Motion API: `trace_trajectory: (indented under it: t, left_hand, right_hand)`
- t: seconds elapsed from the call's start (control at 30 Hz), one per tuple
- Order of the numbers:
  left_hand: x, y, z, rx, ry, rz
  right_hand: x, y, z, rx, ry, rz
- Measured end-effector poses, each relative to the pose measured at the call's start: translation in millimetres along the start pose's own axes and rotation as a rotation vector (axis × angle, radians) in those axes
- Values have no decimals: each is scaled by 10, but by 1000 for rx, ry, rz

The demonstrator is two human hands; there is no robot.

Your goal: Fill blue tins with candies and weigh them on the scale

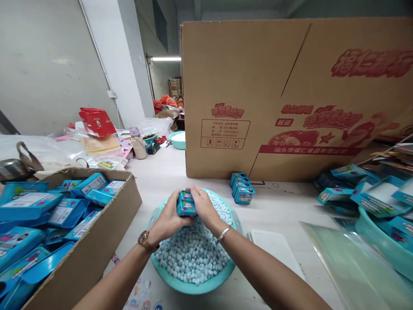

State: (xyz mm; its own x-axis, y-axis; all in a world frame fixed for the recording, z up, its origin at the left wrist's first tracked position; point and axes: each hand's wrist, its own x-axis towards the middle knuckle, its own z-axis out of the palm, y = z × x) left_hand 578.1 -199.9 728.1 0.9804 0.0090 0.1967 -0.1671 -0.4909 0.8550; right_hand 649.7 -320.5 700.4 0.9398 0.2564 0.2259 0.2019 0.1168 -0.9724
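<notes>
Between my two hands, over a teal basin [193,287], are small blue printed boxes [187,208], held together as a short row. My left hand [170,216] is closed round their left side, thumb below. My right hand [204,207] presses against their right side with its fingers over the top edge. Pale blue candy pellets [193,258] fill the basin beneath. Just beyond the basin to the right stands a row of similar blue boxes [242,189]. How many boxes I hold is partly hidden by my fingers.
At left, a cardboard tray [97,245] holds many blue packs. A tall carton [226,77] stands behind the basin. To the right are a white lid [274,249], clear plastic sheets [351,262] and another teal basin [371,232] heaped with blue boxes.
</notes>
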Motion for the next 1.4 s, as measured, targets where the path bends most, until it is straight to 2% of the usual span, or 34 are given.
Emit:
trace_trajectory:
  t: [0.07, 0.17, 0.23, 0.37, 0.47, 0.53, 0.63, 0.77, 0.87, 1.03, 1.17, 1.27, 1.33, 1.4]
  left_hand:
    - [-3, -22, 8, -12, -9, -33]
    - [-2, -35, 19, 30, 11, 3]
    - [4, -23, 28, -5, -12, -3]
    - [8, 24, 53, -88, -3, -28]
    - [-27, 50, 21, -164, -10, -49]
    - [-69, 62, -43, -263, -37, -92]
    - [-126, 72, -135, -359, -2, -142]
    - [-156, 55, -105, -444, 6, -120]
    - [-204, 37, -41, -427, 12, -52]
    - [-361, 124, -60, -402, 15, 27]
    - [-455, 264, 1, -416, 94, 102]
    - [-528, 313, 65, -465, 128, 142]
    - [-590, 310, 24, -474, 130, 111]
    - [-656, 293, -115, -409, 142, 65]
  right_hand:
    - [-11, -6, -8, -70, -20, -13]
    - [-19, -32, -22, -265, -39, -99]
    - [-16, -60, -17, -297, -72, -95]
    - [1, -140, 0, -162, -48, -72]
    - [32, -190, -99, 94, -111, 70]
    - [59, -207, -226, 241, -66, 150]
    - [54, -214, -352, 257, 23, 143]
    - [-136, -254, -184, 235, -12, 66]
    - [-305, -310, -12, 306, -77, 93]
    - [-439, -350, -85, 423, -98, 98]
    - [-646, -418, -157, 261, -96, -33]
    - [-784, -495, -190, 95, -158, -128]
    - [-776, -487, -280, -5, -207, -156]
    - [-694, -382, -429, -162, -228, -158]
